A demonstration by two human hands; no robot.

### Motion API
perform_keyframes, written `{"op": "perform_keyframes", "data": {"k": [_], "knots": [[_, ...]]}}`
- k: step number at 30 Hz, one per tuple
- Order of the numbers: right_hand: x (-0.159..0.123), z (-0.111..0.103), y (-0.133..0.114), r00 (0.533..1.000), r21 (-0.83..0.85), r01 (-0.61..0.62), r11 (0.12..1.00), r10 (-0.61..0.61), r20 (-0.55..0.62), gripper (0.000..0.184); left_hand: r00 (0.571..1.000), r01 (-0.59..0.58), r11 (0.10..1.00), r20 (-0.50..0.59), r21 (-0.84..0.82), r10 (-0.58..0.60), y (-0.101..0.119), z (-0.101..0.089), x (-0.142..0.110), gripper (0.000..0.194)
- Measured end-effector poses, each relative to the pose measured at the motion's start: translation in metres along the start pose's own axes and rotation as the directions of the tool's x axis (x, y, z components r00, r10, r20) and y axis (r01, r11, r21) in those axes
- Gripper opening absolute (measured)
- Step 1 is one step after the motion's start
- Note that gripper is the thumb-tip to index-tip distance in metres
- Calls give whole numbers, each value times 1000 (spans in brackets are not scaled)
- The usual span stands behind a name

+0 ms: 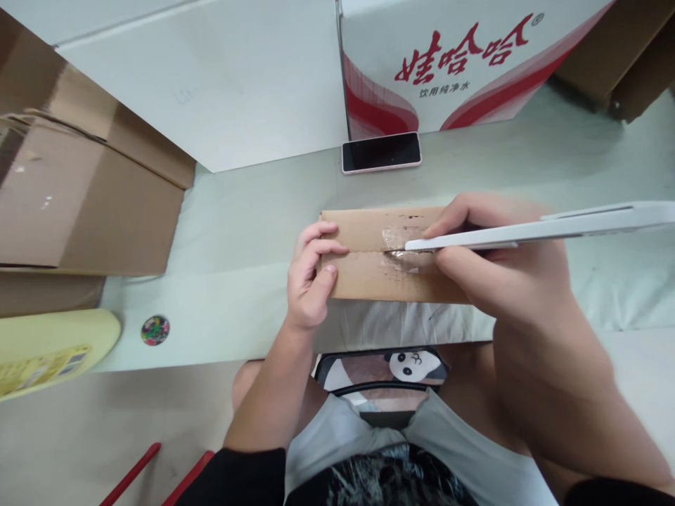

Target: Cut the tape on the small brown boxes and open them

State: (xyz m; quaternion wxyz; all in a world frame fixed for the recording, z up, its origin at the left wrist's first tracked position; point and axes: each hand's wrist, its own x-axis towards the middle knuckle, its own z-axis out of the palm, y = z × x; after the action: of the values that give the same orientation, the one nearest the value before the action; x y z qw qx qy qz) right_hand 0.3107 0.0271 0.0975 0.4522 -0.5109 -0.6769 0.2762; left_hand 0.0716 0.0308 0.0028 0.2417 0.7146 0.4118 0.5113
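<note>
A small brown cardboard box (363, 277) lies on the table, its long side running left to right. Clear tape (393, 237), torn and wrinkled, crosses the seam along its top. My left hand (313, 274) grips the box's left end, fingertips and thumb on the top face. In my right hand (506, 260) is a white utility knife (548, 228), pinched between thumb and fingers. Its dark blade tip touches the seam at the tape, while the handle points off to the right. My right hand covers the box's right end.
A phone (382, 153) lies against a white-and-red carton (474, 70) at the back. Brown cartons (126, 204) stand at left, near a yellow bottle (58, 344) and a round sticker (155, 329). Another brown carton (616, 56) sits at the back right.
</note>
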Motion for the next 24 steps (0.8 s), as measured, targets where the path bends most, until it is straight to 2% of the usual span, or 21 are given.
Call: {"op": "perform_keyframes", "data": {"k": [7,14,24], "knots": [[0,-1,-2,1000,17,3,1000,-3,2,15,1000,8,1000,-9,-20,-8,0,2,-1,28],[0,-1,-3,998,14,-55,998,55,14,14,1000,4,1000,-9,-23,-4,-1,1,-1,30],[1,-1,-5,994,139,-80,987,89,-61,17,1000,14,997,-8,-75,-14,-1,1,-2,27]]}}
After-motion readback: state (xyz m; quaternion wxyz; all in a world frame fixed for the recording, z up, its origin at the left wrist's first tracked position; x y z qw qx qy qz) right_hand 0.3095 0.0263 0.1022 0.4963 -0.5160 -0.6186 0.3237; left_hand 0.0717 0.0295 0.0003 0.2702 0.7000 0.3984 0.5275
